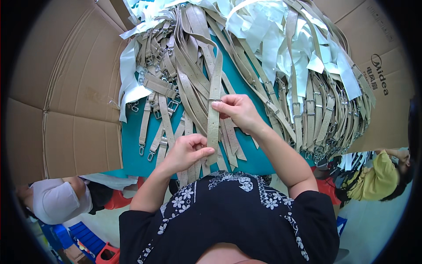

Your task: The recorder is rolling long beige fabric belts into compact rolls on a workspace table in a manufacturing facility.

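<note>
Head view: I saw the left hand [190,153] pinched near the lower end of a beige strap [212,123], the right hand [239,113] clamped higher by its metal loop [214,100], over the teal tabletop [259,162]; beyond hung buckled straps [311,108] and white strips [273,48].

Garment: a black, short-sleeved fabric top [228,215] is worn, its cloth printed in white.
Left sleeve: a loose black sleeve [135,226] is ended well short of the wrist.
Right sleeve: the same cut is shown by a wide black sleeve [320,222].
Left print: a band of white petalled flowers [178,202] is set down the front, trailed toward the near edge.
Right print: that pattern is echoed by a matching white floral band [271,203].
Far front: a mottled white patch [243,185] is printed between the bands.
Neckline: a rounded black neckline [225,242] is seen at the near edge.
Forearms: both are left uncovered.
</note>
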Motion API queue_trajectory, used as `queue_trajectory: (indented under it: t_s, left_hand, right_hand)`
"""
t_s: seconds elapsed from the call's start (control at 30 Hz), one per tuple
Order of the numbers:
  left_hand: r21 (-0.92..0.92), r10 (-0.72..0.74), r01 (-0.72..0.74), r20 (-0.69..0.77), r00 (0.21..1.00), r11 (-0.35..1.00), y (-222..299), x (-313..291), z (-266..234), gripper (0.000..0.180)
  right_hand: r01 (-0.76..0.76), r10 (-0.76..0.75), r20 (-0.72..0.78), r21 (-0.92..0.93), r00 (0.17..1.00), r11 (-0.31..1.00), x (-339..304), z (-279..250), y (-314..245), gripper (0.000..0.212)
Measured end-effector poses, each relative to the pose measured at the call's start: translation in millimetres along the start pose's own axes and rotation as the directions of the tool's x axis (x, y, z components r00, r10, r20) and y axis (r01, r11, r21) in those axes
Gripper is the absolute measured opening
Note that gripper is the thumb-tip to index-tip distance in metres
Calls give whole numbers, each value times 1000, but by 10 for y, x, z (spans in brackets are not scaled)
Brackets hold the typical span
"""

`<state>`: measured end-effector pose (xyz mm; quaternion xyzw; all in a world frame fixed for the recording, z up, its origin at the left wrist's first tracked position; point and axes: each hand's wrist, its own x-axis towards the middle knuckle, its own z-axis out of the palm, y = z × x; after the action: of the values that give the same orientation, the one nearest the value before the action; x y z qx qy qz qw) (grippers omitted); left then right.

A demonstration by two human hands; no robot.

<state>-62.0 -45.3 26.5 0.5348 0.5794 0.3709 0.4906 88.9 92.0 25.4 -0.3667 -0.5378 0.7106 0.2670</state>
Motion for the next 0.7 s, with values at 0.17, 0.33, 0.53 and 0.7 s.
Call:
queue_trajectory:
  t_s: [0.17,0.33,0.53,0.7]
  left_hand:
    - [-259,178,-193,-82,981,946,215,113,-174,10]
    - [-50,384,-415,-292,876,909,217,391,-229,9]
    - [140,392,-368,-247,886,919,43,433,-232,12]
    - [132,159,-125,-288,944,983,93,397,-173,21]
  right_hand:
    - [-93,120,145,-181,982,979,38,-25,-136,22]
    - [-188,233,220,-207,947,960,16,74,-147,17]
    - [-246,263,134,-132,955,960,-9,91,-74,16]
    - [-269,273,84,-64,958,961,26,81,104,15]
